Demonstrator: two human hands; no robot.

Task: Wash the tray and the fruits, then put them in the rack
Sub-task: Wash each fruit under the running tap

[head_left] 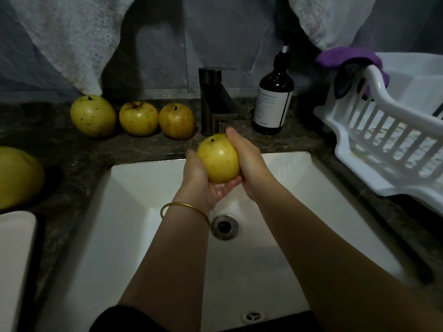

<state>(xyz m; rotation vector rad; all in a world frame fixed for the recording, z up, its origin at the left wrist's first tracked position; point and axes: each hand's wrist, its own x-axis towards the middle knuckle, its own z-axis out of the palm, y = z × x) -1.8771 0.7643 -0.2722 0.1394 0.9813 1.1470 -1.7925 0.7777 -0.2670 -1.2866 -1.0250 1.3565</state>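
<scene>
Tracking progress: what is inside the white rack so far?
A purple cloth hangs over the rack's far rim. No fruit shows inside, though its slatted wall hides part of the floor.

Dim scene. The white sink (pixel 124 212) reflects most light; small glare spots mark the bottle (pixel 275 85) at 1 o'clock. A dark shadow falls on the wall (pixel 143 44) at 12 o'clock. Wide-angle distortion bows the rack (pixel 359 173) at 3 o'clock; edges appear soft.

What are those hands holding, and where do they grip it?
A yellow fruit: the left hand cups its underside, the right hand wraps its right side.
</scene>
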